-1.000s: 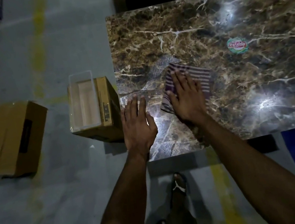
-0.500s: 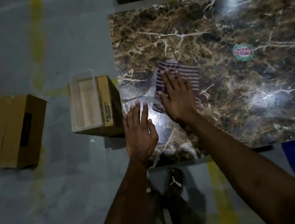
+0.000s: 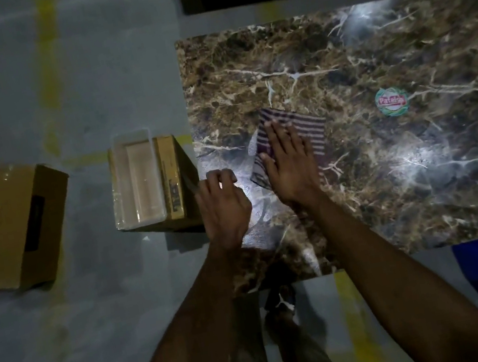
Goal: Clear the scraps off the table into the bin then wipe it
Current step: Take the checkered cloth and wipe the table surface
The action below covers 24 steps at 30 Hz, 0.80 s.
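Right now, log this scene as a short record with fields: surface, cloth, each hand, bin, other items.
surface: marble-patterned table
cloth: striped cloth, flat on the table near its left edge
right hand: right hand pressing flat on the cloth
left hand: left hand at the table's left edge, fingers curled, holding nothing visible
bin: clear plastic bin on a cardboard box beside the table
other: round sticker on the table

I see right hand (image 3: 288,169) flat on striped cloth (image 3: 307,133) on marble table (image 3: 392,185); left hand (image 3: 224,207) curled at table's left edge, clear bin (image 3: 137,182) beside.
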Available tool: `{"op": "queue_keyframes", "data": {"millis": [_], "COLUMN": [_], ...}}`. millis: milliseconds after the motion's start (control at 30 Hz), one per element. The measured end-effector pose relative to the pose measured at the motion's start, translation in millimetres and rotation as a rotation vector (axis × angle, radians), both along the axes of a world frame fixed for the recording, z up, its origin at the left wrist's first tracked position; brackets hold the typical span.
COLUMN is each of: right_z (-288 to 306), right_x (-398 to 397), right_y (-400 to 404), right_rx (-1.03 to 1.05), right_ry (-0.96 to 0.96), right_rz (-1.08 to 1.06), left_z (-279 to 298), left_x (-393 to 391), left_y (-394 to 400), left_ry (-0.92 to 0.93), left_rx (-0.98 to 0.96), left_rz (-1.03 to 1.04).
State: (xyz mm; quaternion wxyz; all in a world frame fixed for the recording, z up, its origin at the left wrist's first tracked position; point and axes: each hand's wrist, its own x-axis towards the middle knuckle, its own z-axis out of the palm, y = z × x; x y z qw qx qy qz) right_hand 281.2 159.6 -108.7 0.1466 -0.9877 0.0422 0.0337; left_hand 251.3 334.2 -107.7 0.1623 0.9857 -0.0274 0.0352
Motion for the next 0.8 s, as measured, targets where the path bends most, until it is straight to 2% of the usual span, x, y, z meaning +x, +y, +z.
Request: {"op": "queue_keyframes", "data": {"millis": [100, 233, 333, 467, 567, 700, 800], "right_z": [-1, 2, 0, -1, -2, -1, 0], "right_x": [7, -35, -37, 20, 46, 9, -5], "right_y": [16, -1, -30, -21, 8, 6, -17], "right_rx": [0.004, -0.020, -0.004, -0.010, 0.007, -0.016, -0.028], "right_ry": [-0.018, -0.007, 0.025, -0.002, -0.007, 0.009, 0.047], "right_rz": [0.100, 0.287, 0.180, -0.018, 0.064, 0.257, 0.281], "left_z": [-3, -4, -7, -14, -16, -14, -16], "left_x": [33, 55, 54, 59, 60, 59, 61], "left_y": [-5, -4, -5, -4, -3, -2, -1], "left_ry": [0.019, 0.015, 0.031, 0.057, 0.063, 0.054, 0.050], "left_rx": [0.045, 0.023, -0.020, -0.039, -0.066, -0.085, -0.106], "left_rz": [-0.050, -0.088, -0.093, -0.112, -0.123, -0.133, -0.120]}}
